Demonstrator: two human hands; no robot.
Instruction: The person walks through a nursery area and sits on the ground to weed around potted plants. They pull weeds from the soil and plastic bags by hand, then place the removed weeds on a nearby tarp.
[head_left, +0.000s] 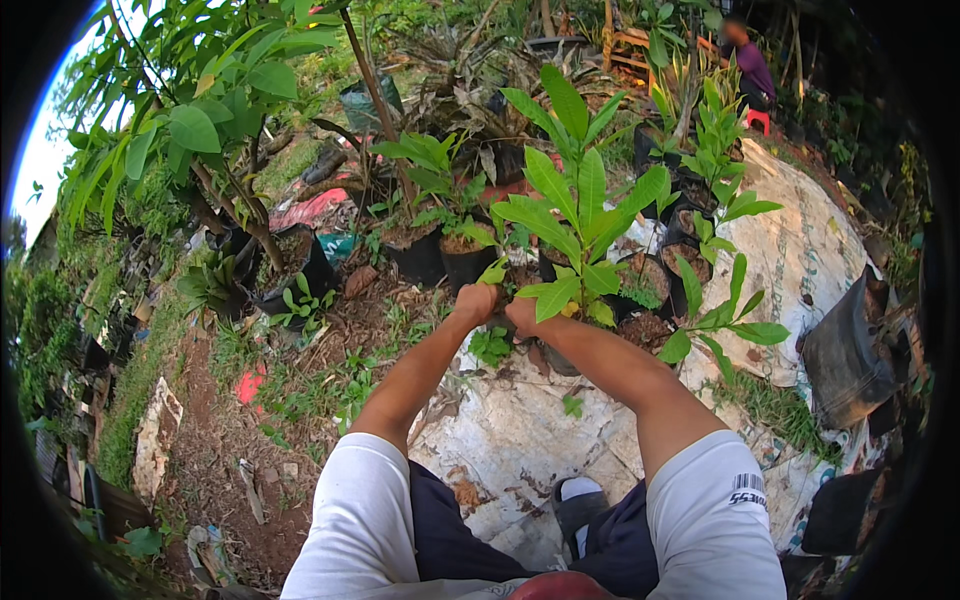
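Both arms reach forward and down to a row of potted seedlings. My left hand (476, 303) is curled into a fist just below a pale green leaf (493, 272), in front of a black polybag (469, 266). Close beside it, my right hand (523, 316) is partly covered by the leaves of a broad-leaved seedling (581, 225). The fingertips of both hands are turned away from me, so whatever lies within them is hidden. A small leafy weed (489, 346) grows right under the hands.
A whitish woven sheet (517, 427) covers the ground around my sandalled foot (581, 510). Black grow bags (847, 352) stand at right. At left, a small tree (274, 247) grows from a black bag (304, 259). A person (752, 71) sits on a red stool (758, 120) far back.
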